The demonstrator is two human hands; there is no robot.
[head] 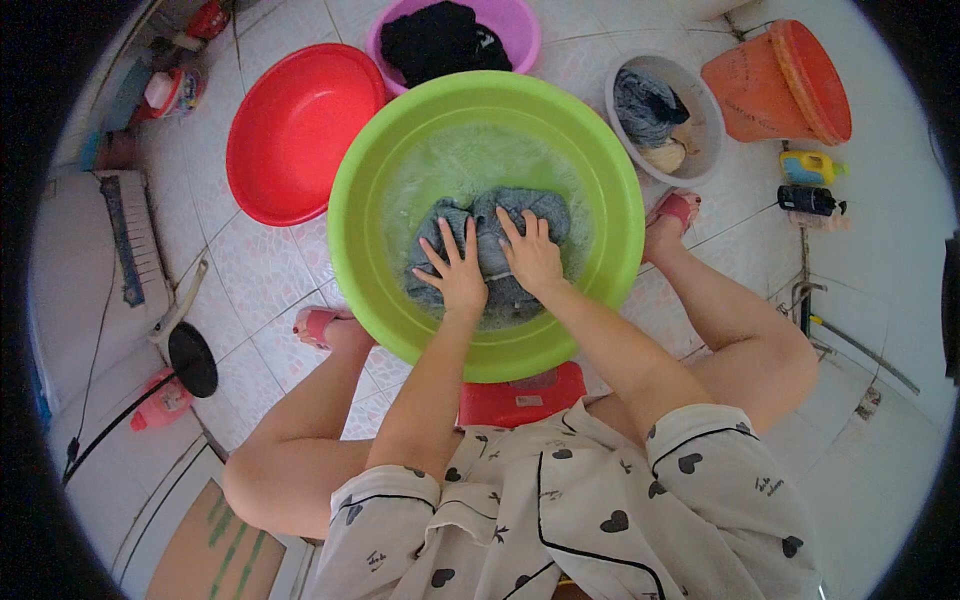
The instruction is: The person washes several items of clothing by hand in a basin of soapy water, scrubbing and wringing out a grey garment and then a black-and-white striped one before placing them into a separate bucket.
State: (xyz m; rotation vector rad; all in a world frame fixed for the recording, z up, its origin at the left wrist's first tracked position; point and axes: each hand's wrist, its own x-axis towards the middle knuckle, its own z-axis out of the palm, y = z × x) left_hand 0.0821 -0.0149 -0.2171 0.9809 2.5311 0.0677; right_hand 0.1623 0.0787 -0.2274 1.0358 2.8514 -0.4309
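A wet grey garment (491,251) lies bunched in a large lime-green plastic basin (360,142) of sudsy water (480,154). Pressed on the left part of the cloth, my left hand (459,274) has its fingers spread wide. My right hand (532,255) rests on the cloth's right part, fingers apart and slightly bent. Neither hand visibly grasps the fabric. The basin stands on the floor between my feet, and part of the garment is under my hands and the water.
A red basin (300,135) is at the left. Behind stands a pink basin (525,37) with black clothing (431,41). To the right are a grey-white tub (705,161) holding clothes, an orange bucket (757,90) and bottles (806,200). A red stool (487,409) sits beneath me; a toilet plunger (193,360) stands left.
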